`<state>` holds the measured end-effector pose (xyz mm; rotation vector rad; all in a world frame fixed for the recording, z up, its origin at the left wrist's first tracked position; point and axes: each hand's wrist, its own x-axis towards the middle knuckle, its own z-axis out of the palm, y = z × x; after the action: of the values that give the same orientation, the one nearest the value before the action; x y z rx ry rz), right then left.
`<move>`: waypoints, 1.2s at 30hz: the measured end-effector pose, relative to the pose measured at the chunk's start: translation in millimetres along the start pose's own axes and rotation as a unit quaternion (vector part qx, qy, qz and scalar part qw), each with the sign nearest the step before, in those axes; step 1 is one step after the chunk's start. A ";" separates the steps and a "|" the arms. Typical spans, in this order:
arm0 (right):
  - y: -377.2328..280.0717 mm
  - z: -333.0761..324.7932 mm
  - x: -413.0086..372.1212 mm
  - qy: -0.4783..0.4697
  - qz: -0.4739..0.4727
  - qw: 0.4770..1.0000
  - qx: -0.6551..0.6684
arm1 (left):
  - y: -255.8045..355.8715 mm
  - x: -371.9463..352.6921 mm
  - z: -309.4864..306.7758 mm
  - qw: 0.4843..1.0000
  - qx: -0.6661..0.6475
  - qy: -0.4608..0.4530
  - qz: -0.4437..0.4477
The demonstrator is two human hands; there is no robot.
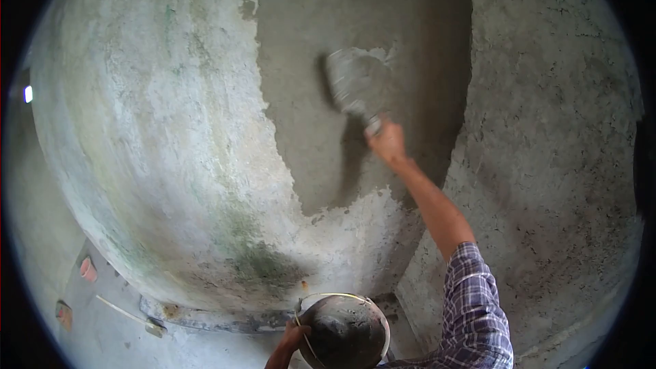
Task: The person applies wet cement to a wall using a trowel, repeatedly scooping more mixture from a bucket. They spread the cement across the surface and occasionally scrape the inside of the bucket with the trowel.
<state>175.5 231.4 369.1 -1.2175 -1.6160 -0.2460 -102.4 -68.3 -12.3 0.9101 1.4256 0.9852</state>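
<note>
My right hand (387, 141) is closed round the handle of a trowel (357, 78) raised in front of the wall. The trowel's broad blade, smeared with grey, overlaps the dark patch of fresh plaster (294, 102) and casts a shadow there. Low in the view, my left hand (295, 337) grips the side of a round bucket (387, 333), whose thin wire handle loops over the rim. Dark grey mortar (342, 328) shows inside the bucket. Its lower part is cut off by the view's edge.
Old, rough wall (171, 109) with green stains surrounds the patch on the left. Another rough wall (547, 137) meets it at a corner on the right. On the floor at lower left are a reddish cup-like container (88, 269), a long-handled tool (126, 312) and a small block (63, 315).
</note>
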 end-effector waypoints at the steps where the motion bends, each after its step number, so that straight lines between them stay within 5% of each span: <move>1: 15.9 -0.6 17.2 0.060 0.032 0.996 0.052 | -3.1 2.8 -6.6 1.000 -0.001 0.002 0.009; 4: 6.8 -34.2 68.0 0.138 0.258 0.929 0.228 | -33.1 3.9 -29.1 0.999 -0.029 0.022 0.002; 6: 29.9 -12.7 103.7 0.154 0.273 0.925 0.216 | -39.9 -7.0 -38.6 0.989 -0.141 0.011 0.036; 8: 29.7 -2.6 114.8 0.141 0.320 0.908 0.231 | -21.3 -22.0 -49.4 0.997 -0.078 0.010 0.017; 11: 6.2 24.3 81.6 0.074 0.136 0.979 0.129 | -17.2 -23.1 -43.6 0.998 -0.051 0.023 0.002; 14: -35.9 -6.4 27.3 -0.181 -0.048 0.981 0.041 | -12.7 -20.6 -29.7 0.998 -0.067 0.021 0.010; 17: -37.1 -35.0 1.4 -0.208 -0.060 0.976 -0.003 | -25.0 -5.4 -25.9 0.999 -0.040 0.011 0.003; 22: 81.8 -32.1 27.8 0.081 0.172 0.962 0.194 | -25.6 6.8 8.1 0.986 -0.163 0.012 0.023; 24: 101.0 -53.7 45.0 0.110 0.280 0.912 0.278 | -24.9 9.5 10.8 0.993 -0.109 0.051 -0.011; 27: 113.6 -57.8 65.2 0.079 0.304 0.903 0.294 | -15.5 11.1 26.5 0.997 -0.068 0.043 0.015; 29: 89.5 -50.7 61.6 0.029 0.251 0.929 0.269 | -3.1 9.5 40.7 0.996 -0.063 0.062 0.011; 31: 79.2 -16.5 50.5 0.066 0.037 0.990 0.117 | 4.7 11.8 57.0 0.995 -0.059 0.081 0.005; 36: 54.7 -29.1 8.9 -0.187 -0.118 0.975 0.038 | 15.0 16.8 89.0 0.995 -0.046 0.086 0.010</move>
<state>237.1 242.2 367.2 -1.0543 -2.0822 -0.1053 -15.0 -40.7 -6.7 0.7896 1.5035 1.1573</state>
